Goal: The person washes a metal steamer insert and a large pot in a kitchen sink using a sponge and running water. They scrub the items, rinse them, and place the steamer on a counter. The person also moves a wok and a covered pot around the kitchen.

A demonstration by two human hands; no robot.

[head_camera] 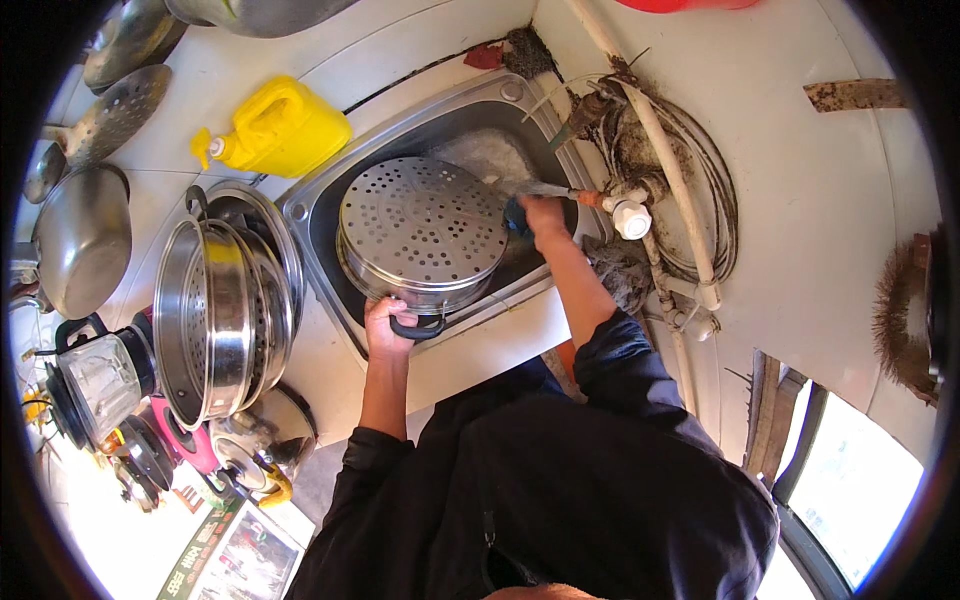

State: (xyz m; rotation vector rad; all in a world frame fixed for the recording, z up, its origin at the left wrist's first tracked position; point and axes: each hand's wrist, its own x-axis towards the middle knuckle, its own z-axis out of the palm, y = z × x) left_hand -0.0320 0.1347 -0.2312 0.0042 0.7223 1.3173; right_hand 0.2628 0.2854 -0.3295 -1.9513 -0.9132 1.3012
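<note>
An upturned stainless-steel steamer tier point(424, 221) lies in the metal sink point(304, 225), its perforated base facing up. My left hand point(388, 324) grips it at the near side, by the black loop handle point(421, 330). To the right of the tier, my right hand point(545, 221) is closed around a dark blue scrubber or cloth point(516, 215), partly hidden by the fingers. Water point(544, 189) runs from the tap point(592, 199) just above that hand. Whitish suds or wet residue point(491, 157) show on the sink floor behind the tier.
Left of the sink, more steamer tiers point(225, 322) stand on edge by a metal lid point(292, 262). A yellow jug point(289, 127) is behind them. A blender point(101, 379) and kettle point(262, 435) stand farther left. Pipes point(675, 165) and coiled hose point(720, 187) flank the sink's right side.
</note>
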